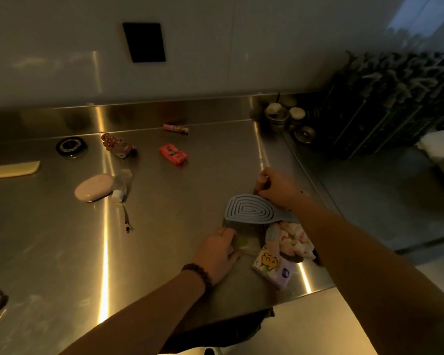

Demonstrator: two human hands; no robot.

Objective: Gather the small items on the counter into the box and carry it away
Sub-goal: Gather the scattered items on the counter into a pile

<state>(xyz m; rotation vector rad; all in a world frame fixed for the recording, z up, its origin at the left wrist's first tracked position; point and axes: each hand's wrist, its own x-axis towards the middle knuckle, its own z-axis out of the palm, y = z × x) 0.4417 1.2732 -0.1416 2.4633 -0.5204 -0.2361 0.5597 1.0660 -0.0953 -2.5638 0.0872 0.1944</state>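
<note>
We have the blue hairbrush [249, 207] in our right hand [277, 187], the grip wrapped around its handle, with the vented back up and the bristles pointing down. It sits over the clear box [244, 242] near the counter's right front corner. Our left hand [219, 252] rests on the box's near-left wall, fingers on the rim, steadying it; we cannot tell whether that grip is truly clamped or just pressed against it.

The brush looks like light, stiff plastic, best taken by the handle as now. The box seems thin, see-through and probably slippery on the steel counter [62, 252], so it likely needs two hands or a hold under the base to carry. Inside it or just beside it lie a soft pink-and-white plush or cloth bundle [295, 240], which will squash easily, and a cartoon-printed tissue pack [271, 267], also soft.

Well apart to the left there remain:
- a smooth pink oval case [95, 187], likely slick
- a small tube [121, 185] touching it
- a thin hair clip [127, 221], flat and awkward to pinch
- a floral fabric piece [117, 144]
- a red pack [173, 153]
- a pink lip-balm stick [176, 128] against the back ledge

A yellow cloth [13, 169] and a black ring [71, 146] lie further left. Nothing blocks the reach.
</note>
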